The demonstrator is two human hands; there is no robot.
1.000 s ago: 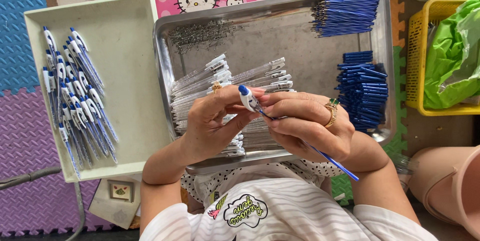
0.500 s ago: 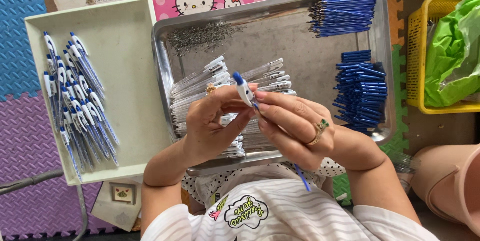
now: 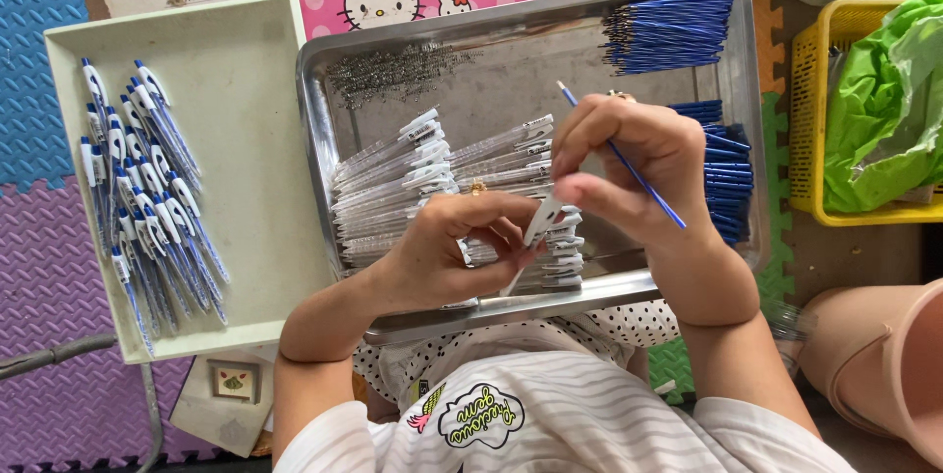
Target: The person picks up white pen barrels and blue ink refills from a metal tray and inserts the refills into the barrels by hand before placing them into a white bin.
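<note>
Left hand (image 3: 447,257) fingers now grip a clear plastic pen barrel with white clip (image 3: 535,227) over the steel tray (image 3: 511,301). Right hand (image 3: 629,164) fingers pinch a thin blue refill (image 3: 629,161), raised since a second ago: refill not inserted.

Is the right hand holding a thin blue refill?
Yes: the right hand pinches a thin blue refill above the metal tray.

foam floor mats (image 3: 39,267) carry a steel tray (image 3: 511,51), cream tray (image 3: 246,70), yellow basket (image 3: 810,119)
</note>
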